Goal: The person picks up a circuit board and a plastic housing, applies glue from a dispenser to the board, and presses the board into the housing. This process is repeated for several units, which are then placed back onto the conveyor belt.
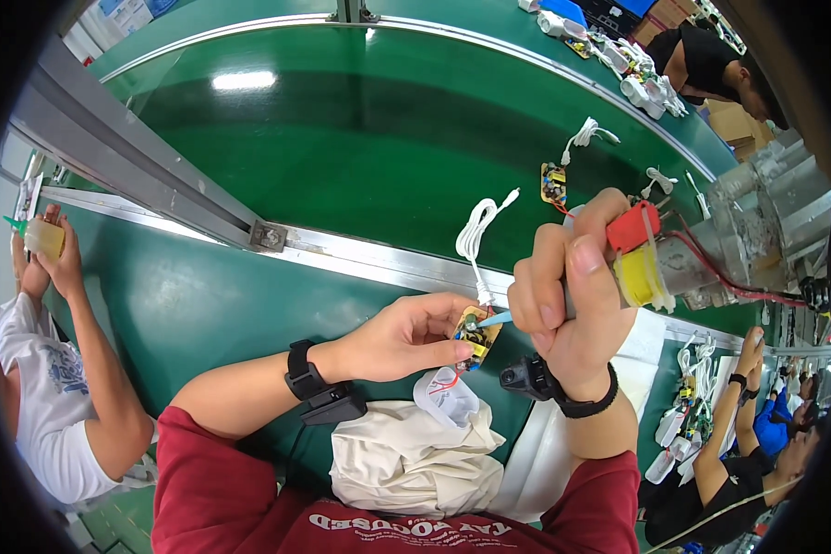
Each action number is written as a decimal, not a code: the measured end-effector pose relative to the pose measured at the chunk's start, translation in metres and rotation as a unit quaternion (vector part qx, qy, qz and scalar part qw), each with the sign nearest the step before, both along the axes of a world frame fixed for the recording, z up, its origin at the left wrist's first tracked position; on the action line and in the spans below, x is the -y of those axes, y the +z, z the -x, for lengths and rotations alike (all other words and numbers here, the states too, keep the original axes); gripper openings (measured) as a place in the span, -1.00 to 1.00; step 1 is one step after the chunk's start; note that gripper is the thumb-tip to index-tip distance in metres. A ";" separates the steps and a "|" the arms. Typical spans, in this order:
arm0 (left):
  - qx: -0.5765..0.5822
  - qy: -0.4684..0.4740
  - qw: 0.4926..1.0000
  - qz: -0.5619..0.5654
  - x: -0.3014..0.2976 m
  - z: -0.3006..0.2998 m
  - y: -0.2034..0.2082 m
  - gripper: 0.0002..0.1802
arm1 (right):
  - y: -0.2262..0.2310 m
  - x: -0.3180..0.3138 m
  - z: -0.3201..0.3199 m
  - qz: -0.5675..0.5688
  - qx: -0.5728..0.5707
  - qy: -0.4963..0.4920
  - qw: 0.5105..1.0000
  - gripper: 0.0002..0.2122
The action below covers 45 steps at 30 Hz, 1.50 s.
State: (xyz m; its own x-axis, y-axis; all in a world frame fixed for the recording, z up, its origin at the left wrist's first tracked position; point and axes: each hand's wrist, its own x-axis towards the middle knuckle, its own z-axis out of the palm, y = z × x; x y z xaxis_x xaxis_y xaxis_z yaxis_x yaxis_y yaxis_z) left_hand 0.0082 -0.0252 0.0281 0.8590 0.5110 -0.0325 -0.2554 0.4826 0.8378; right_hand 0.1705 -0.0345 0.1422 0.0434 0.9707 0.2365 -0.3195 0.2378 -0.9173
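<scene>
Between the fingers and thumb of my left hand (406, 338) is a small circuit board (479, 345) with several components. A white cable (476, 231) runs from its far end onto the green surface. Red wires at its near end lead to a white plastic shell (448, 399). My right hand (572, 295) is closed around a tool, its body mostly hidden by the fingers. The pale blue pointed tip (496, 319) of that tool reaches the board's components; whether it touches them I cannot tell.
Beside my right hand are a red block (633, 227) and yellow wrap on a clear pipe (702, 254). Beige cloth (415, 457) lies near me. Another board (554, 184) lies beyond the metal rail (369, 267). Co-workers are at both sides; one holds a yellowish bottle (45, 238).
</scene>
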 end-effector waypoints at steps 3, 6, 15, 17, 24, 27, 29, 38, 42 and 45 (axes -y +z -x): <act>0.003 -0.007 1.000 -0.003 -0.001 -0.001 0.001 -0.55 | 0.002 0.000 -0.001 -0.002 0.001 -0.002 1.000 -0.76; 0.004 -0.007 1.000 -0.004 0.000 -0.001 0.002 -0.55 | 0.003 -0.001 -0.002 -0.002 -0.005 -0.008 1.000 -0.76; -0.005 -0.022 1.000 0.016 -0.002 0.000 0.006 -0.55 | 0.002 -0.001 -0.004 -0.015 0.005 0.003 1.000 -0.76; -0.007 -0.024 1.000 0.015 -0.002 0.000 0.008 -0.55 | 0.002 -0.001 -0.005 -0.014 -0.002 0.009 1.000 -0.76; -0.015 -0.027 0.999 0.020 0.000 -0.002 0.011 -0.54 | 0.003 0.000 -0.008 -0.017 0.000 0.012 1.000 -0.79; -0.015 -0.031 0.999 0.025 -0.001 -0.004 0.014 -0.54 | 0.007 -0.001 -0.011 -0.026 0.010 0.008 1.000 -0.80; -0.012 -0.028 0.999 0.014 -0.001 -0.006 0.013 -0.54 | 0.011 -0.001 -0.013 -0.035 0.032 0.003 0.999 -0.75; -0.015 0.013 0.999 -0.038 0.001 -0.019 0.024 -0.55 | 0.032 0.008 -0.031 -0.038 -0.009 -0.003 0.999 -0.67; -0.033 0.080 0.993 -0.082 -0.021 -0.027 0.043 -0.56 | 0.036 0.011 -0.032 -0.035 -0.008 0.004 0.999 -0.69; -0.042 0.114 0.982 -0.143 -0.064 -0.041 0.056 -0.57 | 0.037 0.015 -0.028 -0.027 0.008 -0.011 1.000 -0.72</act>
State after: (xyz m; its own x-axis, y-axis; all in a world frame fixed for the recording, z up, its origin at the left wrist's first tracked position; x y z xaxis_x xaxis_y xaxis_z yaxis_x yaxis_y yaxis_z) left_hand 0.0487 0.0392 0.0843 0.7210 0.6888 0.0754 -0.2543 0.1619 0.9535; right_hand 0.1981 -0.0496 0.1790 0.0607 0.9553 0.2892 -0.2998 0.2938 -0.9076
